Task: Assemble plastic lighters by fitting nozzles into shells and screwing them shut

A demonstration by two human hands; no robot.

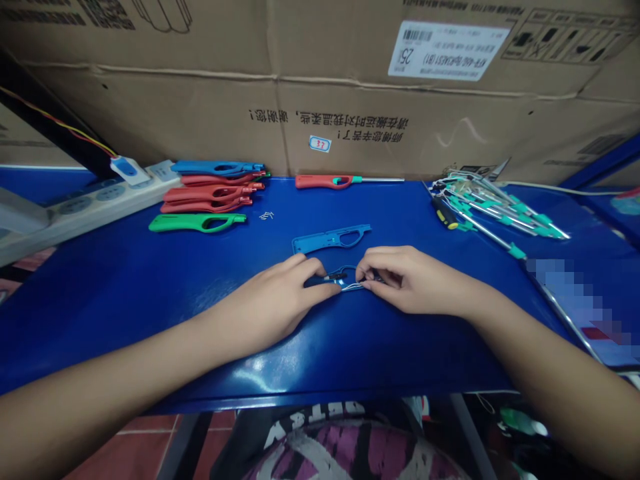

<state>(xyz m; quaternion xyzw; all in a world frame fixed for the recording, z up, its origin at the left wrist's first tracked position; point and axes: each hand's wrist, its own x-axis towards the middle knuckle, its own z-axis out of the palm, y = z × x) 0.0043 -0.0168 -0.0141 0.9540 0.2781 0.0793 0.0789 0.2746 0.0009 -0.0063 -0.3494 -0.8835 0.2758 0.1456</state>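
Both hands meet over a blue casing half (353,269) that lies on the blue table, with a small black part and white wires in it. My left hand (280,297) pinches at its left end, thumb and forefinger on the black part and casing. At the other end, the fingers of my right hand (410,277) are closed on the wires; the fingertips partly hide what they grip. Just beyond lies another blue casing half (333,239), its inner side up, touched by neither hand.
Red, blue and green casings (210,197) lie back left beside a power strip (107,200) and small screws (267,215). A red lighter (330,181) lies by the cardboard box (200,120). Metal rods with teal parts (500,203) and a screwdriver (444,213) are at right.
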